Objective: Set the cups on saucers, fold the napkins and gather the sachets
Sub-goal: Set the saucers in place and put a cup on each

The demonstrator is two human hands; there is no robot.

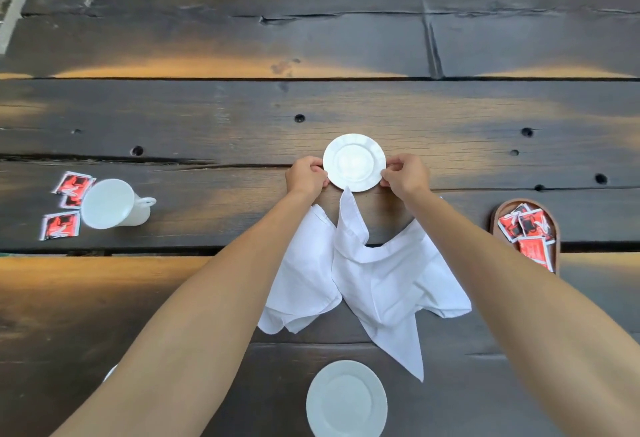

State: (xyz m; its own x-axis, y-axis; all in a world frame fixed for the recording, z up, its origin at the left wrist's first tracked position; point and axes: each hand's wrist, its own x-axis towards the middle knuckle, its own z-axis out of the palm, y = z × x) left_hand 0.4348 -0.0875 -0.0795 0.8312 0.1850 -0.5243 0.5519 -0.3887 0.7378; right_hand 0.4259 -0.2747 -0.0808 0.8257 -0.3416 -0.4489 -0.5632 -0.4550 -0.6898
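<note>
A white saucer (pixel 354 162) lies at the middle of the dark wooden table. My left hand (pixel 306 177) pinches its left rim and my right hand (pixel 404 175) pinches its right rim. Below them two crumpled white napkins (pixel 374 274) lie unfolded between my forearms. A second white saucer (pixel 346 400) sits near the front edge. A white cup (pixel 112 204) lies on its side at the left, among three red sachets (pixel 61 225). Several more red sachets (pixel 526 228) lie in an oval wooden tray (pixel 554 228) at the right.
The table (pixel 346 38) is made of rough dark planks with gaps and knot holes. A small white edge (pixel 110 372) shows under my left forearm; what it belongs to is hidden. The far half of the table is bare wood.
</note>
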